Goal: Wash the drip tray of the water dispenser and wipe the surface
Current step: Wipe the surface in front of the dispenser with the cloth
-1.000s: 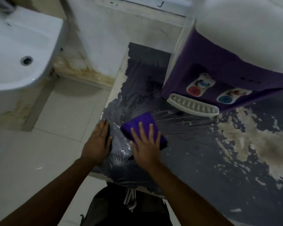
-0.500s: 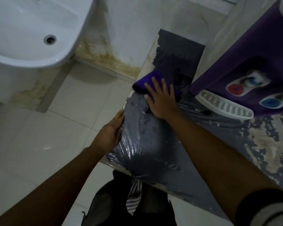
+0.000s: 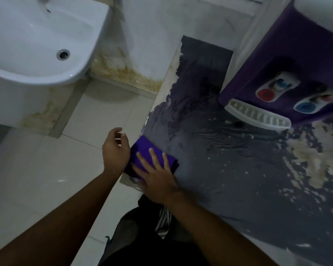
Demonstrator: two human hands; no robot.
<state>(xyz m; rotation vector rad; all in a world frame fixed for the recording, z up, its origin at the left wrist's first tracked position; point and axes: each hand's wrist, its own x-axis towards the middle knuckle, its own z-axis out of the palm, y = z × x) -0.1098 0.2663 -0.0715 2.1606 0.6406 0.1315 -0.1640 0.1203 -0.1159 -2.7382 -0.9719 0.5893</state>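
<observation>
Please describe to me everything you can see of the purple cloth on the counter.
The purple cloth is a soft, folded fabric pad, plain and deep violet. It lies flat at the near-left edge of the dark, peeling counter surface, with one corner reaching the rim. The right hand presses on it with fingers spread flat, covering its near part. The left hand is loosely cupped just off the counter edge, beside the cloth; whether they touch cannot be told. Whether it is wet cannot be told.

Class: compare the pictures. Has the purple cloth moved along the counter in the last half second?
Yes. The purple cloth, under the right hand, has come back from the far end beside the water dispenser to the counter's near left corner.
</observation>
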